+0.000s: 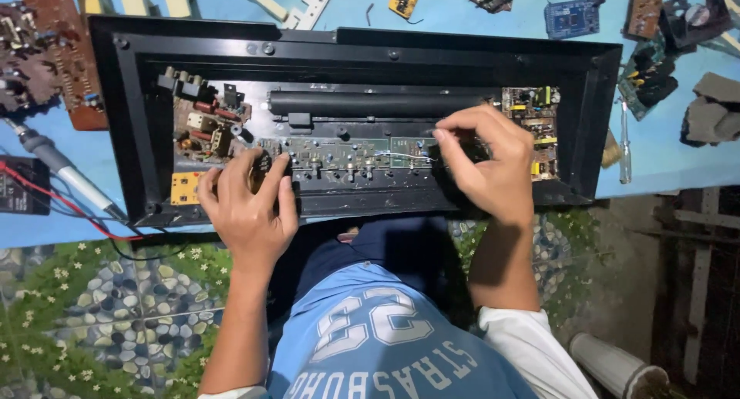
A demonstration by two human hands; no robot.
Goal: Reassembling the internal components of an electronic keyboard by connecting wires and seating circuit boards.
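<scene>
2 hands at the long board (351, 156) inside an open black case (354, 48).
Board runs left-right between them; left hand (247, 206) curls on its left end, right hand (482, 164) pinches near its right end (object unclear), on the blue counter (655, 148).

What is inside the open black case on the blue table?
Inside the black case lie a black tube, a long green board, a parts board at left and another board at right. The left hand and right hand cover parts of the long board.
</scene>
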